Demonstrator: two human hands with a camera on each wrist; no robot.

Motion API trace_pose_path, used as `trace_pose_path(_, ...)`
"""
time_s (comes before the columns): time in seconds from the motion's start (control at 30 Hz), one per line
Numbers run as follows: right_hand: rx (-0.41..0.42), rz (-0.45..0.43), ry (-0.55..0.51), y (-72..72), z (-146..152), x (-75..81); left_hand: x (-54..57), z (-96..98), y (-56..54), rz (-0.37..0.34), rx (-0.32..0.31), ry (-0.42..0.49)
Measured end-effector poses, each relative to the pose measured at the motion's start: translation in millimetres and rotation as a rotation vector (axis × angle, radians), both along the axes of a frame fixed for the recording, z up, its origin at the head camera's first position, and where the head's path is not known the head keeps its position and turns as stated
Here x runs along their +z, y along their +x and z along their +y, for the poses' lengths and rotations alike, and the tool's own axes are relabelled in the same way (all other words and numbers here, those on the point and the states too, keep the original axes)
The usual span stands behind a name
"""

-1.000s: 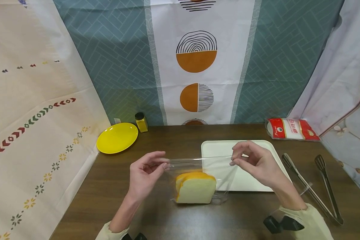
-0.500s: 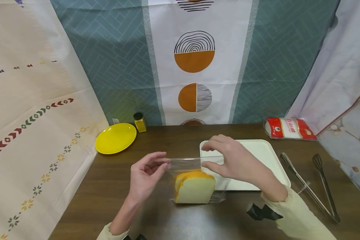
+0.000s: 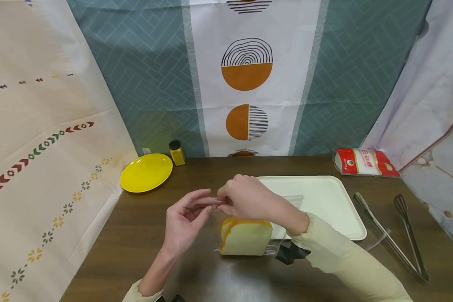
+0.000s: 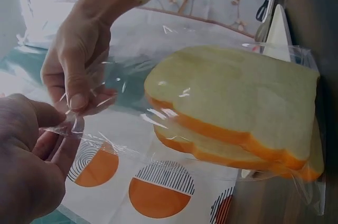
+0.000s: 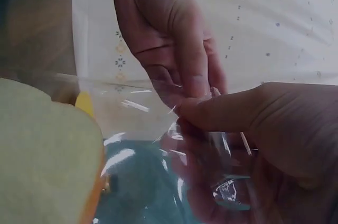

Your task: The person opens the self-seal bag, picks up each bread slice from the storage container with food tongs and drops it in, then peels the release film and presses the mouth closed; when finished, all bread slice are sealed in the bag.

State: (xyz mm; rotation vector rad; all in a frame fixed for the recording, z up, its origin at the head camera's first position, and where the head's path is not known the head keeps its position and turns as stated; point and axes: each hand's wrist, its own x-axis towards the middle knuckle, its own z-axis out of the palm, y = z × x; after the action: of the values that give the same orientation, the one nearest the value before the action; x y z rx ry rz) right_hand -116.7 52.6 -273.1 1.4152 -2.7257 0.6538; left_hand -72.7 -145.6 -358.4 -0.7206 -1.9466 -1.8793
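Slices of bread (image 3: 247, 238) with orange crust stand upright on the table inside a clear plastic bag (image 3: 295, 201). At the bag's upper left corner, my left hand (image 3: 183, 222) pinches the film between thumb and fingers. Right beside it, my right hand (image 3: 251, 198) pinches the top edge of the same bag, its thumb and fingertips close to the left ones. In the left wrist view two bread slices (image 4: 232, 102) show through the film, one behind the other. Part of the bag's top edge is hidden behind my right hand.
Behind the right forearm lies a white tray (image 3: 332, 201). Metal tongs (image 3: 386, 235) rest at the right, a red and white packet (image 3: 366, 162) behind them. A yellow plate (image 3: 146, 173) and a small yellow jar with a black lid (image 3: 177, 153) are at the back left.
My right hand has let go of the bag's right corner, moved left across the top edge and now pinches the film beside my left hand. The left hand stays in place.
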Motion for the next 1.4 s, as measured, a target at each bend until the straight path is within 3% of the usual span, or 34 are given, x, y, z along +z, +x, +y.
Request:
trace_pose_path(0.1,0.005,0.0,-0.01,-1.3,-1.1,-1.4,-0.9,1.0,-1.0,-0.024,-0.008,-0.006)
trace_pose_path(0.3,0.01,0.0,-0.025,-2.0,2.6,-1.5,-2.3,1.5,-3.5,-0.023,0.033,-0.028)
trace_pose_path(0.57,-0.05,-0.031,-0.045,0.9,23.6,-0.8,-1.1,-2.1,-3.3,-0.027,0.038,0.008)
trace_pose_path(0.9,-0.149,0.001,-0.06,2.1,62.4,-6.9,-2.8,-8.9,-3.6,-0.054,0.073,0.002)
trace_pose_path(1.13,-0.219,-0.036,-0.08,5.5,83.5,-8.9,-2.2,-12.2,-2.9,-0.056,0.098,-0.018)
trace_pose_path(1.4,-0.222,-0.094,-0.134,9.0,96.0,-15.9,-1.5,-11.0,-2.8,-0.059,0.06,-0.023)
